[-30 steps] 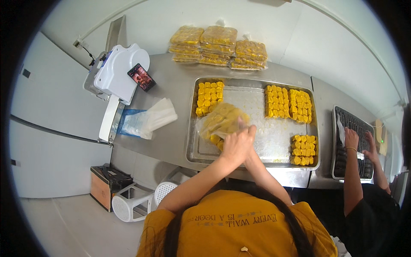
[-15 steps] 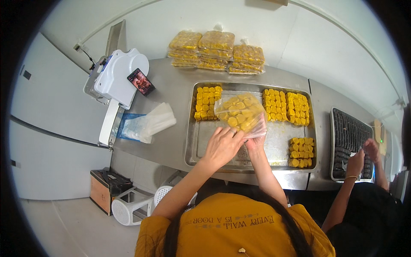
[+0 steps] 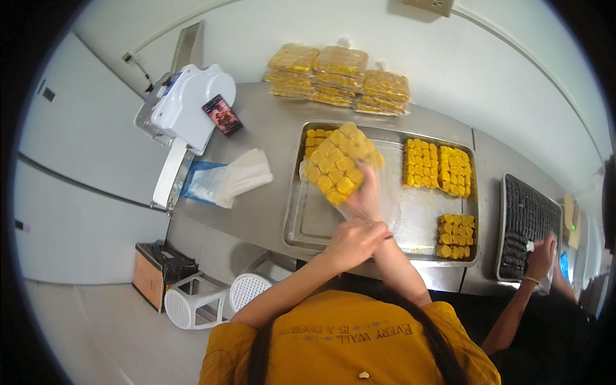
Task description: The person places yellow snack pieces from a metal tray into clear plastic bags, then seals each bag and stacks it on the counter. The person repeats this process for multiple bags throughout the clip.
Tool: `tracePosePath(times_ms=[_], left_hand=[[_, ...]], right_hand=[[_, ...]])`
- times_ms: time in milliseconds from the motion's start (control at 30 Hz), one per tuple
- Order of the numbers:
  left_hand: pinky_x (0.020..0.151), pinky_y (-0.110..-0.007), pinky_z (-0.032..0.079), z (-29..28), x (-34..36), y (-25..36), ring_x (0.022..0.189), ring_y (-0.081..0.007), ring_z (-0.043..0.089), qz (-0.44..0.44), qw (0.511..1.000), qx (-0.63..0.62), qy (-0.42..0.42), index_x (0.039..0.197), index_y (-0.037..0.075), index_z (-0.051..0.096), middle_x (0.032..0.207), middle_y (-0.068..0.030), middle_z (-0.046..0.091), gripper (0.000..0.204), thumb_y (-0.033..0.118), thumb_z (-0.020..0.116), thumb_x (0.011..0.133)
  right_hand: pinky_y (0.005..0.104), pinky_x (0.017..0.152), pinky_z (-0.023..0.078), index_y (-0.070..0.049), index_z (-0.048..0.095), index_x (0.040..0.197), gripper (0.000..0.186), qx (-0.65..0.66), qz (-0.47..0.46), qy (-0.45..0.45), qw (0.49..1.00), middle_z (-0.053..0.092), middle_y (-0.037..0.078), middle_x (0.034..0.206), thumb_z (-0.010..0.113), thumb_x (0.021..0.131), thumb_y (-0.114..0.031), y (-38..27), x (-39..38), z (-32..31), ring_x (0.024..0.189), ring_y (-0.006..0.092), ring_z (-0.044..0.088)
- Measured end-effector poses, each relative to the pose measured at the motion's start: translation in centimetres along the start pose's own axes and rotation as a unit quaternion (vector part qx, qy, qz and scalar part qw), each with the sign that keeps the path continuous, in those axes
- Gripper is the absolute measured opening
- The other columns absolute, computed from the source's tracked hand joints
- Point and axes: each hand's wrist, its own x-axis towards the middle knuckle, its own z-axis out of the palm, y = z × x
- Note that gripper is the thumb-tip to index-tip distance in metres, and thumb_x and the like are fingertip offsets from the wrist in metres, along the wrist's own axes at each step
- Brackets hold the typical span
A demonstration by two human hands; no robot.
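My right hand [image 3: 366, 197] grips a block of yellow round-topped pieces [image 3: 337, 163], tilted above the left part of a metal tray [image 3: 308, 224]. A clear plastic bag [image 3: 389, 204] surrounds the block and reaches down around that hand, which seems to be inside it. My left hand [image 3: 359, 244] is closed at my right wrist, where the bag's mouth lies; the exact grip on its edge is hidden. More yellow pieces [image 3: 420, 163] stand in blocks at the tray's right side, with a smaller block [image 3: 455, 236] at its near right corner. Others show partly behind the held block.
Bagged yellow blocks [image 3: 340, 67] are stacked against the wall. At left are loose clear bags [image 3: 247, 173], a phone [image 3: 222, 115] and a white machine [image 3: 186, 109]. A co-worker's hand [image 3: 542, 256] works over a tray of dark pieces [image 3: 523, 205]. White stools [image 3: 192, 301] stand below.
The bagged block has tilted and shifted slightly left, with its pieces now facing up. My left hand has moved from the bag down to my right wrist. The co-worker's hands have lowered.
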Motion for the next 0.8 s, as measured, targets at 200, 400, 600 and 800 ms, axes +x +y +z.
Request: tracePosePath(times_ms=[200, 400, 600, 800], left_hand=[[0.069, -0.033, 0.041, -7.5, -3.1, -3.4, 0.079, -0.0243, 0.05, -0.154, 0.953, -0.035, 0.258, 0.089, 0.004, 0.052, 0.088, -0.0114, 0.049, 0.007, 0.004, 0.053, 0.082], [0.051, -0.021, 0.031, -19.1, -2.0, -9.3, 0.06, -0.0062, 0.039, -0.325, 0.788, -0.279, 0.443, 0.091, 0.009, 0.045, 0.074, 0.0025, 0.04, 0.013, 0.022, 0.048, 0.092], [0.042, -0.018, 0.017, -24.3, -4.0, -7.8, 0.049, -0.0015, 0.028, -0.458, 0.797, -0.322, 0.228, 0.087, 0.013, 0.044, 0.066, 0.0068, 0.034, 0.012, 0.022, 0.05, 0.091], [0.043, -0.018, 0.015, -26.0, -2.0, -4.5, 0.049, -0.0009, 0.024, -0.422, 0.864, -0.267, 0.062, 0.082, 0.013, 0.045, 0.065, 0.0082, 0.035, 0.012, 0.019, 0.049, 0.091]], right_hand=[[0.0324, 0.078, 0.048, -0.01, 0.045, 0.125, 0.044, -0.533, -0.111, 0.011, 0.838, 0.058, 0.01, 0.109, 0.055, 0.083, -0.022, 6.6, 6.4, 4.7, 0.093, 0.0213, 0.058], [0.036, 0.076, 0.047, -0.008, 0.052, 0.118, 0.047, -0.653, 0.157, -0.19, 0.716, 0.062, 0.014, 0.095, 0.061, 0.08, -0.034, 11.1, 6.2, 9.7, 0.084, 0.0272, 0.06], [0.0453, 0.08, 0.045, -0.007, 0.058, 0.099, 0.026, -0.77, -0.054, -0.5, 0.392, 0.06, 0.016, 0.095, 0.062, 0.08, -0.026, 5.9, 4.2, 9.8, 0.087, 0.0366, 0.058], [0.0363, 0.07, 0.047, -0.003, 0.051, 0.087, 0.009, -0.629, -0.343, -0.398, 0.573, 0.06, 0.012, 0.079, 0.054, 0.086, -0.012, 8.1, 3.9, 10.6, 0.072, 0.0253, 0.06]])
